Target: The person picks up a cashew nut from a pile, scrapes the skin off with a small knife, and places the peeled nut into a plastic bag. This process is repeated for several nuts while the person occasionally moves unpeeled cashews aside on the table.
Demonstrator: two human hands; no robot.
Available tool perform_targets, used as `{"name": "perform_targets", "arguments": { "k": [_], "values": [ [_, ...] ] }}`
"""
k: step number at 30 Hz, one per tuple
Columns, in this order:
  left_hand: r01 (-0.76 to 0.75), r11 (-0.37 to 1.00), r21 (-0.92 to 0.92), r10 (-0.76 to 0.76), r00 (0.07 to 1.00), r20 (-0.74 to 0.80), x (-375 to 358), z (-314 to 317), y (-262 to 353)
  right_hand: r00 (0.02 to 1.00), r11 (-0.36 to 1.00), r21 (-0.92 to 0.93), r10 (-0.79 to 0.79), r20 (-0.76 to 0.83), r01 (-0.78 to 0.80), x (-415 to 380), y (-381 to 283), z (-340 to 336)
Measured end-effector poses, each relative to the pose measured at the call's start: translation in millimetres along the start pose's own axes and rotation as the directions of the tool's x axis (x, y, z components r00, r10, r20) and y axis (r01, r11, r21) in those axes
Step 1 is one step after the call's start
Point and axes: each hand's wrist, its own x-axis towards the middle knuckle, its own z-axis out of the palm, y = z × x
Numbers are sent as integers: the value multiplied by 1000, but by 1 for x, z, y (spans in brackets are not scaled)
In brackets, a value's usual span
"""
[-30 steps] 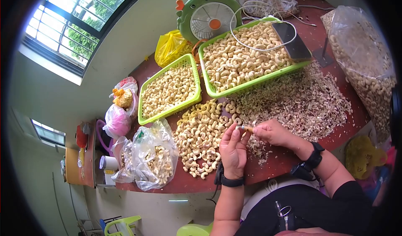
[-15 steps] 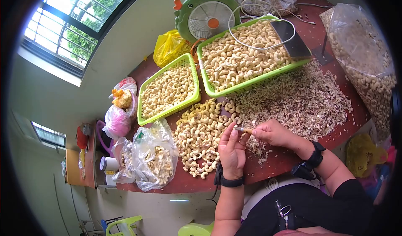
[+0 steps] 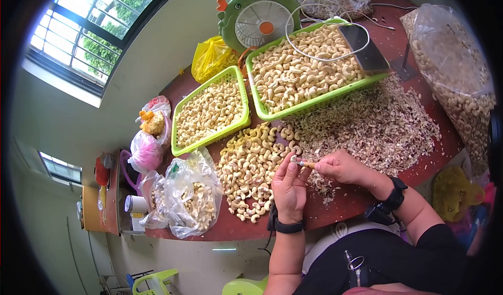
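The left hand (image 3: 290, 193) is pinching a cashew (image 3: 294, 159) near the nut pile (image 3: 249, 172), more of it showing than a second ago; the right hand (image 3: 339, 167) is gripping a small tool (image 3: 308, 164), so that nut's still getting worked.

Barred window (image 3: 91, 30), pale wall (image 3: 144, 67)

From the left hand (image 3: 288, 193), loose nuts (image 3: 246, 174) lie at ten o'clock, a small bag (image 3: 201, 203) at nine, peelings (image 3: 377, 125) at two with a big bag (image 3: 463, 106) beyond. At twelve sits the large basket (image 3: 319, 101), phone (image 3: 363, 49) on its two-o'clock corner, fan (image 3: 266, 28) behind.
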Motion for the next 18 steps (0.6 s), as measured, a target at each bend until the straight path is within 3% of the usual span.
{"name": "perform_targets", "arguments": {
  "k": [5,18],
  "values": [
    [-14,999,37,14,1000,-3,-1,1,0,1000,997,-81,12,-17,-13,0,0,-2],
    [-12,997,70,13,1000,-13,-2,4,2,1000,996,-86,12,-5,-12,1,2,-3]
  ]
}}
